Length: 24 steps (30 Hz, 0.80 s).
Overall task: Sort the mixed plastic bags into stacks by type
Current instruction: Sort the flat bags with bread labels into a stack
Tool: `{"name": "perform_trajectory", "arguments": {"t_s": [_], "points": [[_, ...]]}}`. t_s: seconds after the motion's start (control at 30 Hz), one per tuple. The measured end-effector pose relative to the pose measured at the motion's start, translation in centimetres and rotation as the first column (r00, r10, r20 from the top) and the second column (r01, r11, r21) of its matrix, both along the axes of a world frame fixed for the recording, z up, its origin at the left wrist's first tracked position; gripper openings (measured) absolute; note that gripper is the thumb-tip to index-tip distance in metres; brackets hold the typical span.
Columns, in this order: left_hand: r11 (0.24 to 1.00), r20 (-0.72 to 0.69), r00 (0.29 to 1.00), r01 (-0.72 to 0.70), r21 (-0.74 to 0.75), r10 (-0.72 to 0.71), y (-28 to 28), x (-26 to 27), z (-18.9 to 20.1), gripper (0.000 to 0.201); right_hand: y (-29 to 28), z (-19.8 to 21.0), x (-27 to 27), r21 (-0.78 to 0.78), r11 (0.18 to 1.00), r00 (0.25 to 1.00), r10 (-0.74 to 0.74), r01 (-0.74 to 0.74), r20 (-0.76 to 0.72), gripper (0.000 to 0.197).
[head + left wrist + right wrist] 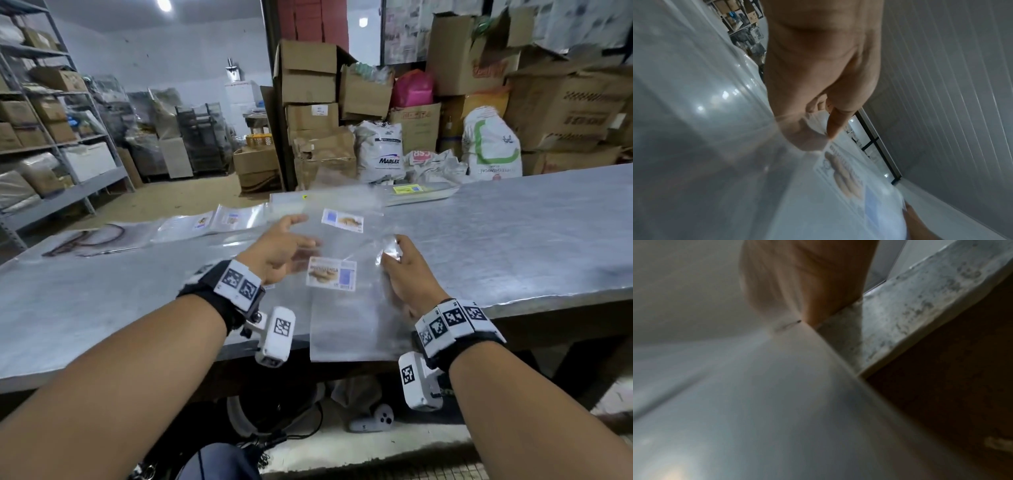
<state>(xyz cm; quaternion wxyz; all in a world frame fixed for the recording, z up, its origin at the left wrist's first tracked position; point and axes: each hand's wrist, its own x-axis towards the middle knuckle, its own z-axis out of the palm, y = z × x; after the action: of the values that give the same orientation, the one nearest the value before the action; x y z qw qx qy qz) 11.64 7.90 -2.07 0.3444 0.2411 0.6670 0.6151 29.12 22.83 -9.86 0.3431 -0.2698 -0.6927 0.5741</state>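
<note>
Clear plastic bags lie mixed on the metal table (pixel 513 240). One bag with a bread-picture label (pixel 331 274) lies in front of me and hangs over the near edge. A second labelled bag (pixel 342 221) is raised just behind it. My left hand (pixel 284 246) has its fingers behind that clear film and its thumb on the front edge, as the left wrist view shows for the hand (pixel 830 129) and the label (pixel 844 177). My right hand (pixel 400 267) pinches a crumpled fold of clear film (pixel 388 250). The right wrist view is blurred film and table edge (pixel 910 318).
Sorted bags lie along the table's left: labelled ones (pixel 212 222) and ones with a brown oval print (pixel 92 240). A flat stack with a yellow label (pixel 411 190) sits at the far edge. Cardboard boxes (pixel 308 85) and sacks (pixel 489 144) stand behind the table, shelving (pixel 51 137) at left.
</note>
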Motion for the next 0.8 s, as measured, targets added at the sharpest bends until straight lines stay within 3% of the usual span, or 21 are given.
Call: {"name": "perform_trajectory", "arguments": {"t_s": [0.2,0.33,0.43,0.6,0.8], "points": [[0.994,0.001,0.996,-0.090,-0.064,0.090,1.1,0.8,-3.8,0.046,-0.2,0.9,0.6,-0.101,0.994,0.998,0.024,-0.030,-0.063,0.015],[0.992,-0.048,0.992,-0.122,-0.042,0.120,1.4,1.4,-4.3,0.047,-0.5,1.9,1.0,-0.158,0.984,0.988,0.064,-0.086,-0.140,0.025],[0.994,0.024,0.994,-0.105,0.010,0.104,1.6,2.1,-4.1,0.033,-0.3,2.5,1.0,-0.151,0.983,0.982,0.076,-0.102,-0.171,0.025],[0.996,0.187,0.982,-0.005,0.085,-0.011,1.4,3.6,-3.3,0.041,-0.1,4.2,2.1,-0.098,0.988,0.983,0.105,-0.120,-0.149,0.029],[0.955,0.192,0.978,-0.135,0.263,0.085,1.5,4.5,-3.4,0.051,-0.6,4.5,3.1,-0.117,0.991,0.986,0.049,-0.068,-0.161,0.021]]}}
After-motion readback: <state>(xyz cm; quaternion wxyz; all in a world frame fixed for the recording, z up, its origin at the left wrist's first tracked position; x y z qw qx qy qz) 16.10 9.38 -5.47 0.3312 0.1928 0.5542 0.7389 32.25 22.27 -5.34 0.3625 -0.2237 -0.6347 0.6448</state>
